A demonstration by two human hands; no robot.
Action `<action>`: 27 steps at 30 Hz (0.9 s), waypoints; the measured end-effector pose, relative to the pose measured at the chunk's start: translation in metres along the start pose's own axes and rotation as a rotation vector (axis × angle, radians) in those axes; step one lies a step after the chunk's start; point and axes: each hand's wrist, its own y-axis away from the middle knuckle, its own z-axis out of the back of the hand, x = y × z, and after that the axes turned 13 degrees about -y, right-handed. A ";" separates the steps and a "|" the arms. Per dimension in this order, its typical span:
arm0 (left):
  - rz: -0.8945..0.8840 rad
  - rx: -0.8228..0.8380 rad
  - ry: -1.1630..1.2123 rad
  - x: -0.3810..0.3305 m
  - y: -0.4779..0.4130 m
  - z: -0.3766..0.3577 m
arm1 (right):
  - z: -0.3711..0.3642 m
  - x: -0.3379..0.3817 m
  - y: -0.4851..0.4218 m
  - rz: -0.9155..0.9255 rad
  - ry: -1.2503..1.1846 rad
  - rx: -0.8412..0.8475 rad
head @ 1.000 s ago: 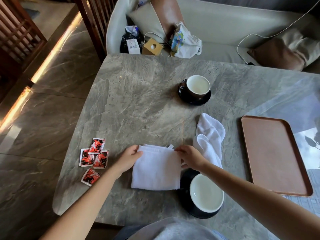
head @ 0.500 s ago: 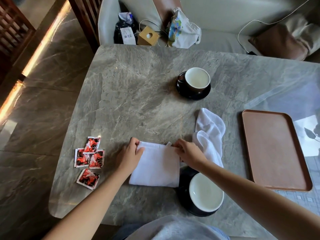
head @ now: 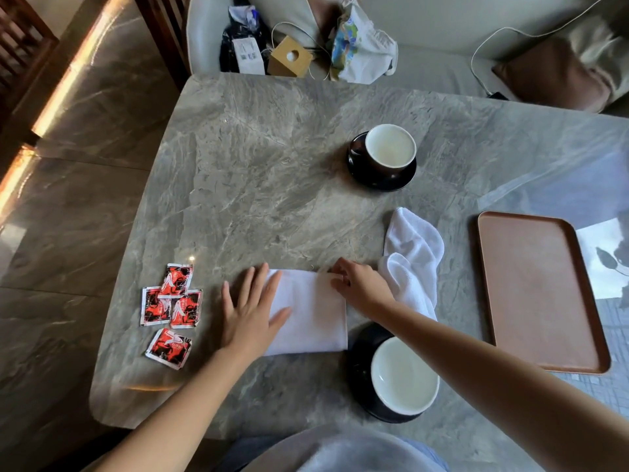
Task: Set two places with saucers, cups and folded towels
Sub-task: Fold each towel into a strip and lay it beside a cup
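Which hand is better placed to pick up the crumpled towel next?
Probably the right hand: it sits beside the crumpled towel, while the left hand lies flat on the folded towel, farther away.

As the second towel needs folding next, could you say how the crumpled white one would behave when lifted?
The crumpled towel lies in soft, bunched folds, so it is probably floppy and would drape when lifted. It looks thin, so likely light. On the glossy table it may slide rather than grip.
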 end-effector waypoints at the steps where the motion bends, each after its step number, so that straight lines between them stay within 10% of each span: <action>1: 0.037 0.011 0.004 0.002 -0.005 0.001 | 0.001 0.003 -0.007 -0.010 -0.004 -0.006; 8: 0.174 0.010 0.087 -0.001 -0.018 0.005 | 0.007 0.030 -0.046 -0.017 0.035 0.015; 16: -0.169 -0.173 -0.076 -0.014 -0.002 0.011 | -0.002 0.038 0.000 0.459 0.459 0.177; 27: -0.198 -0.074 -0.103 0.002 0.002 0.008 | 0.005 -0.006 0.002 0.535 0.699 0.413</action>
